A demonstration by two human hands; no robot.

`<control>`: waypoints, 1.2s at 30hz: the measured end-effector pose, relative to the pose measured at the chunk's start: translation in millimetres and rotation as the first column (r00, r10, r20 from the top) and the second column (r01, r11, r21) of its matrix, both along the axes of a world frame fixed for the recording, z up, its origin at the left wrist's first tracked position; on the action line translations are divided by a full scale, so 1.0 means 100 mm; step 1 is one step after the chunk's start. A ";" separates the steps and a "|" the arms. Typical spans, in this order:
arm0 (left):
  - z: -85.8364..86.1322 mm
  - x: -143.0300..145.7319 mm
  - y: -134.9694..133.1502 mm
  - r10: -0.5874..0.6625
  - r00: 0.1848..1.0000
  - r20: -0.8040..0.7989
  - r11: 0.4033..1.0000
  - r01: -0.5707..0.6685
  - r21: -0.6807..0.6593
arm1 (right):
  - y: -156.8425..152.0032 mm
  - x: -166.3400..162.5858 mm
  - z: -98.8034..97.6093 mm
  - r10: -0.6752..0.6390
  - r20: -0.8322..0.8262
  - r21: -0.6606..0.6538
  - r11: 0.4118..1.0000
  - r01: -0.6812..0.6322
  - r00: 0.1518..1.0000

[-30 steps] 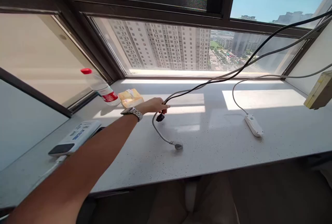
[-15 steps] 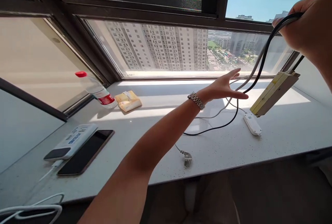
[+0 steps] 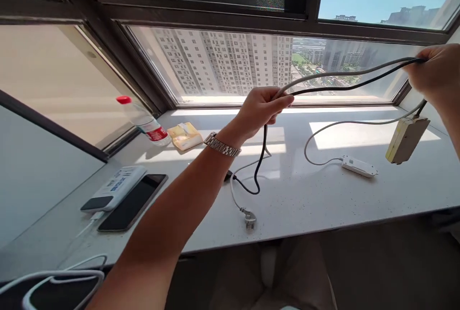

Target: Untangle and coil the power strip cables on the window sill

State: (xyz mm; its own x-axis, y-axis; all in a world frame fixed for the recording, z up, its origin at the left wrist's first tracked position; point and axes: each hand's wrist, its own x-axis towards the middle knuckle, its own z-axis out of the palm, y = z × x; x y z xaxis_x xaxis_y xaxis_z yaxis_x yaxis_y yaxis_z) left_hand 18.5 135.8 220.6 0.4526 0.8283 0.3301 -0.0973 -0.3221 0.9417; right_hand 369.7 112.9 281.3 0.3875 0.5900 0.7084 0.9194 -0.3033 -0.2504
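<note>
both hands are gathering the cables (image 3: 345, 80) above the sill (image 3: 323, 195), left hand (image 3: 260, 109) and right hand (image 3: 436, 75) closed around them, so probably next comes folding another loop.

Open table (image 3: 316, 195) between the grey plug (image 3: 248, 217) and the white adapter (image 3: 359, 166), also along the front edge on the right. Cables (image 3: 345, 80) strung between both hands bar the air above the middle. Yellowed box (image 3: 406, 138) hangs low at right. Left side crowded: bottle (image 3: 143, 120), packet (image 3: 185, 135), phone (image 3: 132, 202), power bank (image 3: 114, 188).
</note>
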 end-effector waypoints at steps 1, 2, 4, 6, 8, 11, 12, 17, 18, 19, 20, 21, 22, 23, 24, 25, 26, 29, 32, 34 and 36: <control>0.16 -0.04 0.03 0.035 0.998 -0.045 0.999 -0.035 0.007 | 0.03 0.01 -0.09 0.008 -0.069 0.023 1.000 -0.006 0.998; 0.28 -0.07 0.06 0.058 0.994 -0.095 0.998 -0.060 -0.009 | 0.05 0.02 -0.18 0.021 -0.137 0.046 0.999 -0.014 0.990; 0.45 -0.13 0.12 0.074 0.983 -0.170 0.993 -0.088 -0.078 | 0.07 0.03 -0.32 0.060 -0.223 0.073 0.996 -0.045 0.973; 0.50 -0.20 0.17 0.030 0.975 -0.219 0.983 -0.069 -0.169 | 0.09 0.04 -0.41 0.090 -0.261 0.088 0.994 -0.069 0.961; 0.50 -0.25 0.18 -0.061 0.968 -0.242 0.971 0.002 -0.238 | 0.13 0.04 -0.48 0.103 -0.267 0.085 0.993 -0.083 0.958; 0.56 -0.25 0.06 -0.168 0.957 -0.236 0.966 0.112 -0.234 | 0.21 0.01 -0.56 0.133 -0.324 0.018 0.991 -0.134 0.937; 0.60 -0.21 -0.01 -0.191 0.956 -0.224 0.967 0.143 -0.211 | 0.25 -0.02 -0.60 0.143 -0.369 -0.016 0.987 -0.160 0.918; 0.93 0.08 -0.36 -0.309 0.949 -0.055 0.948 0.303 -0.095 | 0.52 -0.26 -0.78 0.284 -0.531 0.050 0.951 -0.305 0.798; 1.00 0.15 -0.42 -0.316 0.949 -0.004 0.945 0.315 -0.094 | 0.59 -0.32 -0.81 0.327 -0.547 0.086 0.937 -0.338 0.770; 1.05 0.22 -0.47 -0.315 0.948 0.048 0.943 0.319 -0.097 | 0.66 -0.39 -0.85 0.367 -0.565 0.110 0.921 -0.373 0.739; 1.09 0.28 -0.51 -0.309 0.946 0.101 0.942 0.319 -0.104 | 0.74 -0.44 -0.88 0.398 -0.586 0.123 0.905 -0.408 0.706; 1.13 0.34 -0.54 -0.300 0.941 0.156 0.942 0.318 -0.109 | 0.81 -0.50 -0.92 0.422 -0.607 0.129 0.888 -0.441 0.673; 1.15 0.40 -0.56 -0.287 0.934 0.211 0.942 0.315 -0.112 | 0.87 -0.56 -0.95 0.439 -0.622 0.134 0.875 -0.465 0.648; 1.16 0.45 -0.58 -0.277 0.923 0.268 0.943 0.314 -0.108 | 0.91 -0.62 -0.97 0.447 -0.625 0.141 0.871 -0.470 0.640; 1.17 0.50 -0.58 -0.273 0.907 0.321 0.942 0.320 -0.102 | 0.91 -0.69 -0.99 0.447 -0.613 0.163 0.878 -0.449 0.652; 1.16 0.53 -0.58 -0.271 0.889 0.370 0.940 0.326 -0.095 | 0.87 -0.76 -1.01 0.447 -0.583 0.206 0.889 -0.408 0.678; 1.15 0.57 -0.57 -0.270 0.870 0.413 0.940 0.331 -0.083 | 0.78 -0.84 -1.03 0.454 -0.541 0.271 0.891 -0.364 0.708; 1.09 0.64 -0.52 -0.262 0.824 0.502 0.943 0.330 -0.048 | 0.28 -1.18 -1.09 0.621 -0.453 0.509 0.769 -0.387 0.640; 1.04 0.71 -0.46 -0.247 0.809 0.533 0.951 0.308 -0.028 | -0.32 -1.57 -1.25 0.845 -0.532 0.695 0.399 -0.598 -0.053; 1.02 0.74 -0.41 -0.247 0.807 0.537 0.955 0.296 -0.005 | -0.60 -1.78 -1.44 0.585 -0.568 0.746 0.070 -0.662 -0.579; 1.03 0.74 -0.34 -0.222 0.801 0.556 0.964 0.268 0.000 | -0.76 -1.88 -1.67 0.231 -0.555 0.778 -0.194 -0.597 -0.799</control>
State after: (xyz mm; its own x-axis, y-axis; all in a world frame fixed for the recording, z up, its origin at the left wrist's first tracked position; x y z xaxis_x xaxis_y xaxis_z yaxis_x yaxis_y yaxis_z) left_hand 92.4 102.1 323.7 0.4071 0.7468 0.5258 -0.6687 -0.1483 0.7285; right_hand 181.5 37.3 114.4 -0.6106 0.6508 0.4512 -0.5714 0.0324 -0.8200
